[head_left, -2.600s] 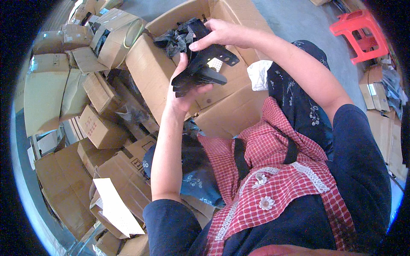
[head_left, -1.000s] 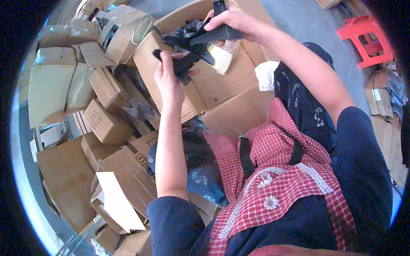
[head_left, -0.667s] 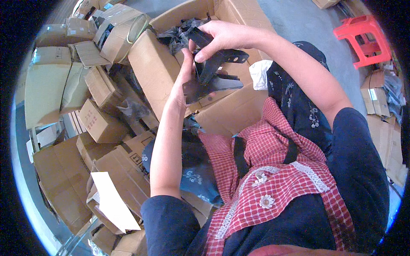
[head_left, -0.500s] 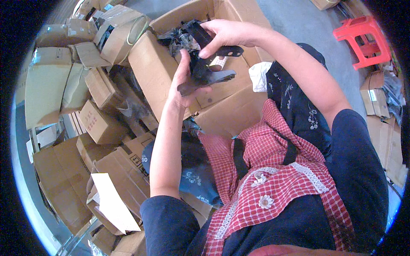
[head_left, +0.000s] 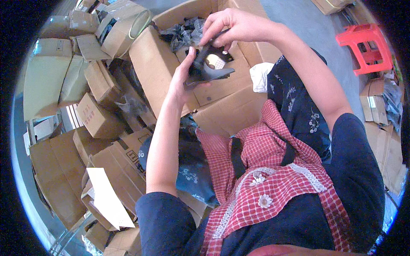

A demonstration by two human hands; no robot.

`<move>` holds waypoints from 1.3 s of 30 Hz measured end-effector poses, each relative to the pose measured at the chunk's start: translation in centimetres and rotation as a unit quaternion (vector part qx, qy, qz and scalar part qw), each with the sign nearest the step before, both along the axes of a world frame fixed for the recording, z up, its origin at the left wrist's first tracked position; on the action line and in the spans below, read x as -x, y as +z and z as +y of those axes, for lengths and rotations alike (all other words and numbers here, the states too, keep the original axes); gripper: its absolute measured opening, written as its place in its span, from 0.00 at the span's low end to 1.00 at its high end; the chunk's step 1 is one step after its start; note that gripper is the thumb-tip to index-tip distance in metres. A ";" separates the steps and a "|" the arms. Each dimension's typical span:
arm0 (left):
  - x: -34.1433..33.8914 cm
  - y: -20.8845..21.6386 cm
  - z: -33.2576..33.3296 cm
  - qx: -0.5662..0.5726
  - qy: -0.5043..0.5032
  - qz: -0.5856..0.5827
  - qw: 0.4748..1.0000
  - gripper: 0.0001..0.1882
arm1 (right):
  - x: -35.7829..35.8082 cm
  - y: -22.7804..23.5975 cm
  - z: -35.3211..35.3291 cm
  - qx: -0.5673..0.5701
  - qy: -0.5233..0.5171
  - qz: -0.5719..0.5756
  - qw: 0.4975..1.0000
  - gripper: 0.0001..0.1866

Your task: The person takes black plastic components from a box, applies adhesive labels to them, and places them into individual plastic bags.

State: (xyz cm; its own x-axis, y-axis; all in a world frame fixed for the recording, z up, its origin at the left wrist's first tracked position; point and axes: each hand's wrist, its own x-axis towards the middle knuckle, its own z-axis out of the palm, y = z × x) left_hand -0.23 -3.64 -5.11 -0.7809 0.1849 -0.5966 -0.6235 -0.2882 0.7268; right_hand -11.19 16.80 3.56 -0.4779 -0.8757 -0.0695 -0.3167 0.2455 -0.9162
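Over an open cardboard box [head_left: 222,116], both my hands are raised around dark parts. My left hand [head_left: 183,79] has its thumb up and its fingers behind a black curved piece [head_left: 209,76], which it grips from the left side. Above it, my right hand [head_left: 228,29] pinches a thin dark strip [head_left: 212,42] between thumb and fingers; its exact kind is unclear. A pale, dotted round shape [head_left: 215,62] shows between the dark parts. Crumpled black and clear plastic [head_left: 183,33] lies in the box behind my hands.
Many cardboard boxes [head_left: 57,166] are piled along the left, with a white sheet [head_left: 106,198] on one. A red plastic stool [head_left: 366,49] stands at the far right. White crumpled paper [head_left: 260,77] lies by the box's right side.
My right hand has moved up a little, its grip now a pinch. The dark parts have turned, so more of the pale round shape shows. My left hand stays nearly in place.
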 end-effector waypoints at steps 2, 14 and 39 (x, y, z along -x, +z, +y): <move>0.3 -0.2 0.3 -0.032 -0.005 0.009 0.999 0.28 | 0.6 -0.4 0.2 -0.016 0.069 0.105 0.992 0.22; 0.2 -0.5 2.0 -0.135 0.027 0.069 0.988 0.34 | -2.3 -0.9 -2.5 -0.111 -0.065 0.013 0.992 0.20; -1.6 -0.5 1.2 -0.135 0.104 0.051 0.984 0.19 | -1.0 -3.9 -3.6 -0.137 -0.150 0.259 0.944 0.24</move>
State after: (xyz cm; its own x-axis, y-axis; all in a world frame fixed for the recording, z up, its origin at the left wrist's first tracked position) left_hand 1.37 -2.45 -5.59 -0.8716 0.1550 -0.4650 -0.4585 -0.5931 0.6618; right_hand -10.23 13.21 -0.35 -0.7330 -0.6791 0.0380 -0.5841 0.5999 -0.5468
